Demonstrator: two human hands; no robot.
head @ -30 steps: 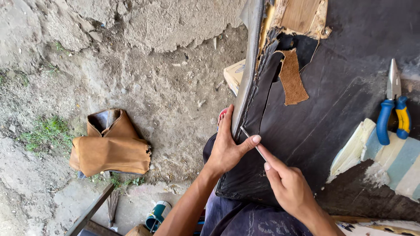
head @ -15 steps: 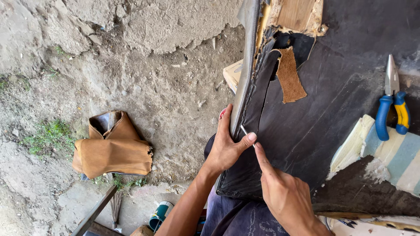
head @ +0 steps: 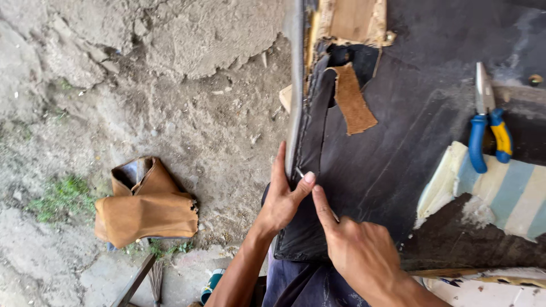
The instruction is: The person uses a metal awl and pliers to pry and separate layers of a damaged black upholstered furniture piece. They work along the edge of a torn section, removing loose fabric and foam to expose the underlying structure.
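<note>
The right hand [head: 364,256] has put its forefinger forward to the seam edge where a second ago it held a thin tool; the other fingers are curled, gripping nothing visible. Just left of it, the left hand [head: 284,196] pinches a small metal pin [head: 299,171] against the black covering [head: 364,165]. Blue-and-yellow pliers [head: 488,122] lie well to the right.

Black sheet covering [head: 398,170]; blue-and-yellow-handled pliers [head: 488,122] right of the hands; tan folded leather piece [head: 145,207] left; cream-and-blue striped foam [head: 495,193].
</note>
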